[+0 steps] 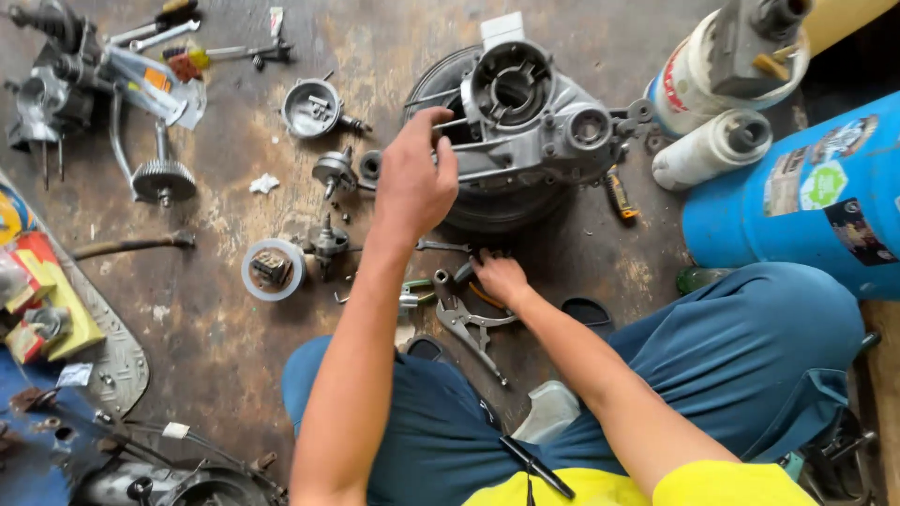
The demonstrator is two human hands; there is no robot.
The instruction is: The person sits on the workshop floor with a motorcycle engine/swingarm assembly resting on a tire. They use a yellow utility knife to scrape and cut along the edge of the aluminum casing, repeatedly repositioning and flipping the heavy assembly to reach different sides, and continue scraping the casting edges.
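Head view: a person is sitting on a stained floor [234,309] with a dismantled engine spread about them; everything below is placed from the engine case [530,117].
Engine case: it is resting on a dark tyre-like ring, open side up, its round bore bare and empty, with long studs sticking out of its near-left side.
Left hand [412,183]: it is reaching to the near-left edge of the engine case, fingers [433,122] curled and loosely closing around the studs; whether they are gripping one or only touching, I cannot tell.
Right hand [500,276]: it is lying on the floor just nearer the person than the engine case, fingers bent down onto small tools; what they are holding, if anything, is hidden.
Locking pliers [469,328]: lying just beside the right hand, on the near side, untouched.
Removed parts: a round cover [312,108] and a small shaft piece [335,171] are sitting to the left of the engine case; a gear on a shaft [163,178] is lying well to its left.
Progress, as I judge it: the stripping looks far along, since the case is standing hollow and its inner parts are scattered; the studs and a few fittings on the case are still in place.
Blue drum [797,206]: standing to the right of the engine case, apart from it.
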